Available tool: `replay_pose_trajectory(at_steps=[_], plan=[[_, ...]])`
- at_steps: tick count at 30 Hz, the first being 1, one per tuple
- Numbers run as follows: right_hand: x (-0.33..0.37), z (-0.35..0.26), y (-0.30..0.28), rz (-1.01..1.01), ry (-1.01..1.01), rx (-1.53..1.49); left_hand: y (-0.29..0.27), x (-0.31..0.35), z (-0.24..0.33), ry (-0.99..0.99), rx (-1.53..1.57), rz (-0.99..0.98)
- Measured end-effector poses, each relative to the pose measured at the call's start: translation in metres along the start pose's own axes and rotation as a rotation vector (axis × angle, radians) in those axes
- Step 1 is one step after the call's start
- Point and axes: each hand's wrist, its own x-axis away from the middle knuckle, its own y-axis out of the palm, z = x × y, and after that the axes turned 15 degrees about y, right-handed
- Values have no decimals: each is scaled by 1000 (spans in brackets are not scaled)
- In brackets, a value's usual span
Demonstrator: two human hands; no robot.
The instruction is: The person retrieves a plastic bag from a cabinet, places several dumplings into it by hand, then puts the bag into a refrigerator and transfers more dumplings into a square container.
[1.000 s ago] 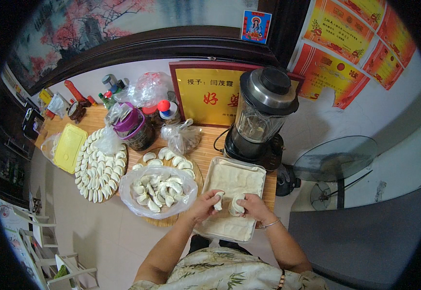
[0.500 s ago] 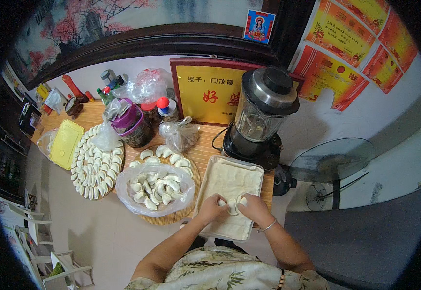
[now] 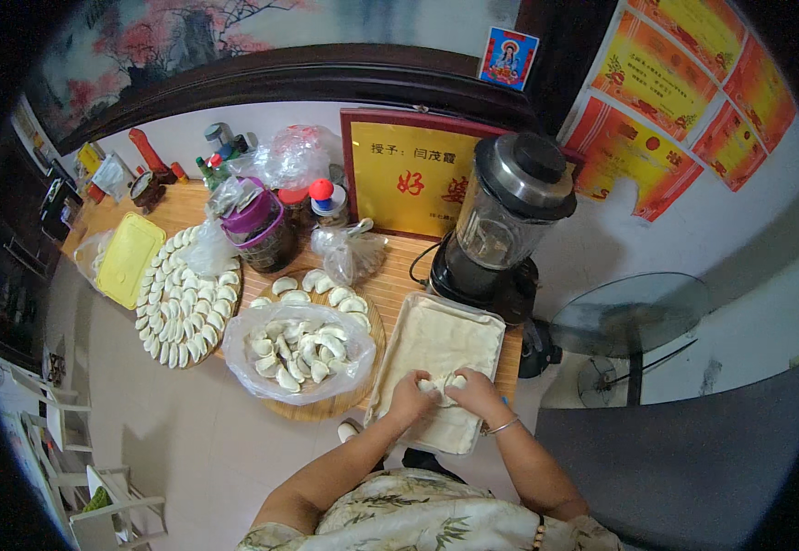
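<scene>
Over the front half of a shallow white tray (image 3: 390,404), my left hand (image 3: 411,399) pinches a pale white dumpling (image 3: 426,386) in closed fingers. Just across from it my right hand (image 3: 476,393), with a bangle at the wrist, is closed on another dumpling (image 3: 455,380). The two hands are a small gap apart. A cream-coloured, slightly wrinkled layer (image 3: 443,335) covers the tray's bottom; I cannot tell whether it is cloth or dough. Left of the tray, a clear plastic bag (image 3: 251,370) lies open with many crescent dumplings (image 3: 294,347) inside.
The bag rests on a round wooden board (image 3: 369,376) with more dumplings along its far edge. Another round board of dumplings (image 3: 179,308) is farther left, beside a yellow lid (image 3: 131,260). A blender (image 3: 505,220) stands behind the tray, near a purple-lidded jar (image 3: 257,225) and tied bag (image 3: 352,250).
My view has shifted slightly. Both hands stay over the tray with dumplings in their fingers, and the pieces between them have changed position a little.
</scene>
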Motion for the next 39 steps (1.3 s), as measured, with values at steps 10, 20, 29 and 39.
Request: replay_pose_trajectory(at_steps=[10,20,29,39], plan=[[3,-51,12,-579,241,-719,-59,17,10,-227,625,79],[-23,-160,90,-931,94,-1148,-195,25,12,-96,410,422],[-39,-183,140,-705,141,-1145,-247,17,-53,-310,677,645],[-7,-25,-18,602,-142,-487,-162,45,16,56,301,264]])
